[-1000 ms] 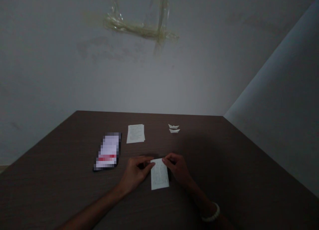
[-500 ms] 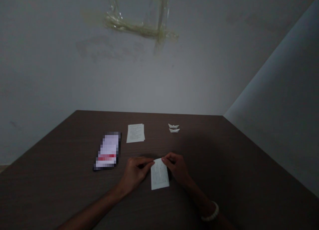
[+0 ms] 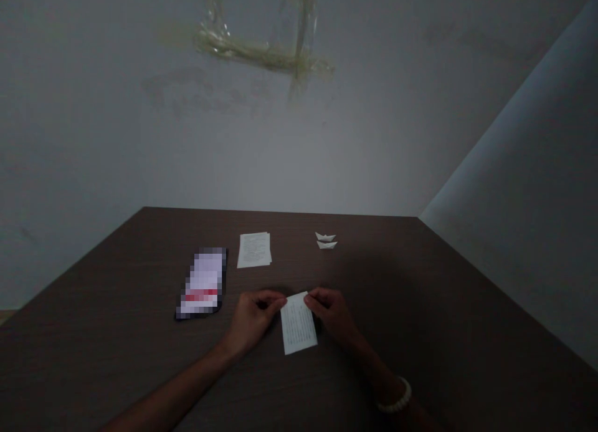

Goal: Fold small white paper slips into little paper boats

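A small sheet of printed paper (image 3: 299,326) lies between my hands, turned slightly, its lower end toward me. My left hand (image 3: 255,320) pinches its upper left corner between thumb and forefinger. At the upper right corner, my right hand (image 3: 334,313) grips the same sheet with thumb and fingers, a pale beaded bracelet (image 3: 396,399) on that wrist. Two small folded paper boats (image 3: 326,245) rest beyond my right hand, one just behind the other. Farther off to the left is a short stack of printed paper sheets (image 3: 254,250).
A phone (image 3: 202,283) with a blurred lit screen lies left of my left hand. The dark brown table (image 3: 140,282) meets a grey wall (image 3: 299,151) at its far edge. Yellowed tape (image 3: 252,53) sticks to that wall. Another wall surface slants along the right side.
The paper between my hands has turned a little, its top right corner rising and showing more. My left fingers have shifted slightly left. The boats, stack and phone stay where they were.
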Demonstrator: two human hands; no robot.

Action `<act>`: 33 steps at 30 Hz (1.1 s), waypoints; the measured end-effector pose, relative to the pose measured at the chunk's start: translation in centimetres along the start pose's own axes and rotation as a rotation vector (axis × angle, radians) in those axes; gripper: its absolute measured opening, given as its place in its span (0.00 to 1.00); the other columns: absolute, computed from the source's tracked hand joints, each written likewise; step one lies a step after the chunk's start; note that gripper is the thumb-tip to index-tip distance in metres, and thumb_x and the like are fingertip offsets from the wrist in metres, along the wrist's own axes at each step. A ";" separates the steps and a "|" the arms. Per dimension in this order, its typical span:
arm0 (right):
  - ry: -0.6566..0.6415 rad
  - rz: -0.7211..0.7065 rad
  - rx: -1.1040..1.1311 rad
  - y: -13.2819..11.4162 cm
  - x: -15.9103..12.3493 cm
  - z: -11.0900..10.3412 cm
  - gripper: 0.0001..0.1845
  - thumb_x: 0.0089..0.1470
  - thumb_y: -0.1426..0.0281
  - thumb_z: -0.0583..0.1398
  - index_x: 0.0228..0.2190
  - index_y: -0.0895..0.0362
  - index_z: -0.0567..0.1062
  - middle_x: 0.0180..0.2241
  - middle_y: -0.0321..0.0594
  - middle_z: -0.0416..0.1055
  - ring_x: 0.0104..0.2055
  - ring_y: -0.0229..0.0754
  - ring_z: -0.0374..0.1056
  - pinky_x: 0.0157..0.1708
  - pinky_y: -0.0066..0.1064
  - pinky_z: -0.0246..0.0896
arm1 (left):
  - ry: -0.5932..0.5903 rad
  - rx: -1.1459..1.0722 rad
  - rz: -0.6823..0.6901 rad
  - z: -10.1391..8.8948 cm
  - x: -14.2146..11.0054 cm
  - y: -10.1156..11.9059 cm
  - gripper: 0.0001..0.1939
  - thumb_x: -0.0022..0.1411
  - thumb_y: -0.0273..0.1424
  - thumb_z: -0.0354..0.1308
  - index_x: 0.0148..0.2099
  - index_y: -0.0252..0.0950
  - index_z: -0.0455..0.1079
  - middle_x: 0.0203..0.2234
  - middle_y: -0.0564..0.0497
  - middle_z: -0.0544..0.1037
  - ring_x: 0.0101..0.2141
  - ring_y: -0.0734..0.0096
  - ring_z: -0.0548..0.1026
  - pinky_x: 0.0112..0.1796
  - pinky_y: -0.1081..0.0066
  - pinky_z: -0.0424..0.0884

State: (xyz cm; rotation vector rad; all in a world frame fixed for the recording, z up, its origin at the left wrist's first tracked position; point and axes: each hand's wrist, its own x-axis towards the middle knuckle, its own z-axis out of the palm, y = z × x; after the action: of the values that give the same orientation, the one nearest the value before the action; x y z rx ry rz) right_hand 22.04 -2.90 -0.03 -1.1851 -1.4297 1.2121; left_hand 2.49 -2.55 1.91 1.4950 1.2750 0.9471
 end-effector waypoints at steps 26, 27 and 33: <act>0.048 -0.080 -0.278 -0.5 -0.5 0.4 0.15 0.52 0.64 0.59 0.21 0.62 0.76 0.19 0.37 0.71 0.21 0.34 0.64 0.21 0.23 0.54 | -0.051 0.053 0.016 0.3 -0.5 0.4 0.17 0.54 0.41 0.61 0.37 0.33 0.79 0.24 0.49 0.80 0.26 0.66 0.75 0.27 0.72 0.67; 0.047 -0.078 -0.274 -0.5 -0.5 0.5 0.15 0.52 0.64 0.59 0.21 0.62 0.76 0.20 0.37 0.71 0.21 0.34 0.64 0.20 0.23 0.53 | -0.053 0.040 0.004 0.2 -0.5 0.5 0.16 0.54 0.41 0.60 0.36 0.33 0.79 0.26 0.48 0.81 0.28 0.64 0.76 0.28 0.72 0.68; 0.051 -0.063 -0.286 -0.8 -0.6 0.5 0.16 0.52 0.64 0.59 0.21 0.62 0.76 0.20 0.38 0.72 0.21 0.36 0.65 0.21 0.24 0.55 | -0.077 -0.050 -0.038 0.2 -0.2 0.3 0.16 0.53 0.40 0.61 0.34 0.32 0.80 0.28 0.47 0.82 0.30 0.61 0.77 0.31 0.70 0.70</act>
State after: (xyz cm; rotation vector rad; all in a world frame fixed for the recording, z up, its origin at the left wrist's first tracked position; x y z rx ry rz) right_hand 21.49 -3.61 0.69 -1.3410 -1.6271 0.9483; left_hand 2.75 -2.83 2.12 1.4501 1.2120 0.8819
